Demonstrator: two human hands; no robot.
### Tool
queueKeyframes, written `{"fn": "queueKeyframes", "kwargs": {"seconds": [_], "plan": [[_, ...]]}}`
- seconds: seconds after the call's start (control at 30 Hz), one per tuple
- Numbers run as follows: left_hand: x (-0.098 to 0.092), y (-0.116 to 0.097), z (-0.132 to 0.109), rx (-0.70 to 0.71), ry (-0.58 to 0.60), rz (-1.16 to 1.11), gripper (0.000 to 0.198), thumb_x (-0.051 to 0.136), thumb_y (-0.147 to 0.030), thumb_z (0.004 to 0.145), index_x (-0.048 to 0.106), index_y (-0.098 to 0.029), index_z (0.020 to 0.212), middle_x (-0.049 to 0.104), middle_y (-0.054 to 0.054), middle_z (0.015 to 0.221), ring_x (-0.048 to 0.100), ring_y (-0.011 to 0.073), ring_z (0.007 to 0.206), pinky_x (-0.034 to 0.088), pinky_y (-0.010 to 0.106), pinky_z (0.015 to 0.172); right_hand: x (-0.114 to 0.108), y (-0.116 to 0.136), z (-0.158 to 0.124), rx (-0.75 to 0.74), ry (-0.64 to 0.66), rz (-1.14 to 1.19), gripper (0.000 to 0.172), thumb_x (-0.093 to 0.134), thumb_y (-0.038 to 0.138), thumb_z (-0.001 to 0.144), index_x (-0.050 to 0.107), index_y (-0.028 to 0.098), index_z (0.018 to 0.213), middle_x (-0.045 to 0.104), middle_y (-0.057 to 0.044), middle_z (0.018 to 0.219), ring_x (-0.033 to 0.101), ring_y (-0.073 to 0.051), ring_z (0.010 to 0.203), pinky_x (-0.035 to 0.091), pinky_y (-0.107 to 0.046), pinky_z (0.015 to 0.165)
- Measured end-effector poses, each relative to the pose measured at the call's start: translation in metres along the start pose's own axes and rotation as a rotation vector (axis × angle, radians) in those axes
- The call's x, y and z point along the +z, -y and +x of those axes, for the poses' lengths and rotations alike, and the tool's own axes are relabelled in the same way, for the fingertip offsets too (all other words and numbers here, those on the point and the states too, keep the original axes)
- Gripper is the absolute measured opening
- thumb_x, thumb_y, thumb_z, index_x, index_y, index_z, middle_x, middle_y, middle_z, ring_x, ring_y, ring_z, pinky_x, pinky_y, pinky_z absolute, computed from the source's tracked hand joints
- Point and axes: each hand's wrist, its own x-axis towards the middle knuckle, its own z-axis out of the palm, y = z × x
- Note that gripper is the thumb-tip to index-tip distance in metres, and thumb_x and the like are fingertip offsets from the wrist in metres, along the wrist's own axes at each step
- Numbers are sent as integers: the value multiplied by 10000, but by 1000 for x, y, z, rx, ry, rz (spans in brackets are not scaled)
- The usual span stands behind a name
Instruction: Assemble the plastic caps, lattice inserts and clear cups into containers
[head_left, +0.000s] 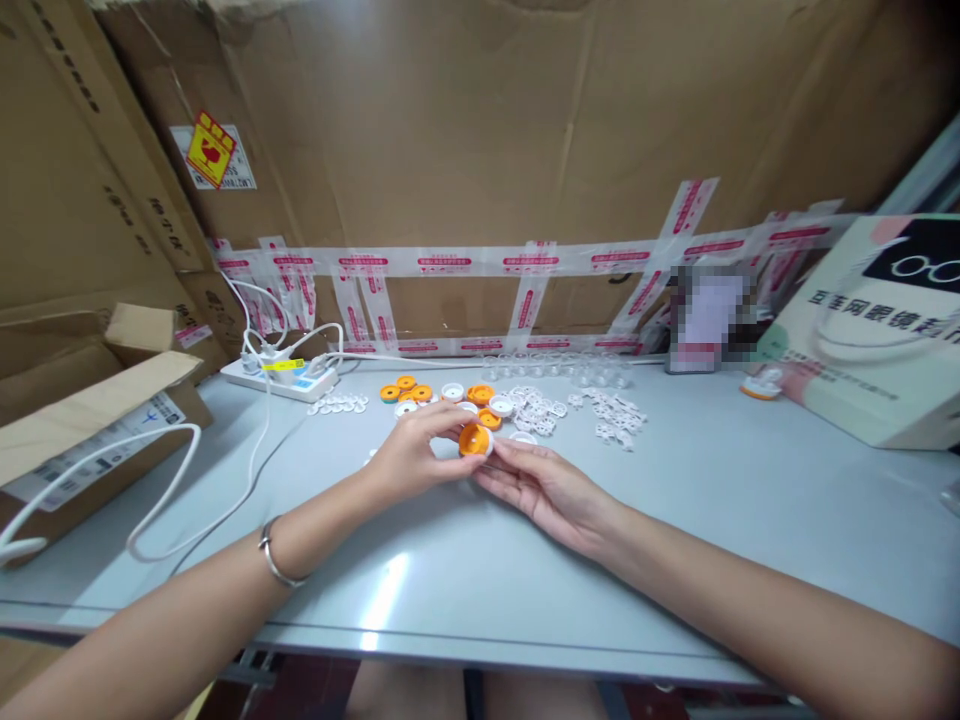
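My left hand (420,450) and my right hand (544,485) meet over the middle of the grey table (675,520). Between their fingertips is a small round orange part (474,439) with a white rim. The left fingers curl over its top; the right fingers pinch it from below and the side. Just behind the hands lie several more orange round parts (409,390), white caps (501,405) and a scatter of small white plastic pieces (611,415). A metal bracelet sits on my left wrist.
A white power strip (281,378) with cables lies at the back left, one cable looping toward the table's front. An open cardboard box (90,420) stands at left, a printed box (870,330) at right. Taped cardboard walls the back.
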Motion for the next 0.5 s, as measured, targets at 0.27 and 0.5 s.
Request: {"fn": "queueKeyframes", "kwargs": {"seconds": [0.27,0.5], "plan": [[1,-3,-2,39,-58,-10,320,692,-305,726,623,-137,990,636,70,890,606,146,810,549,264,716,0,1,-2,-43,19,-9,166,699,249,712,699,144,840,709,-44,834,652,-97,767,523,-210,806],[3,-9,-3,-34,-78,78,279,722,-333,690,629,-127,854,657,49,784,594,139,697,491,271,674,0,-2,-2,-74,10,-87,184,723,293,684,719,147,797,707,-34,801,637,-87,759,498,-196,828]]}}
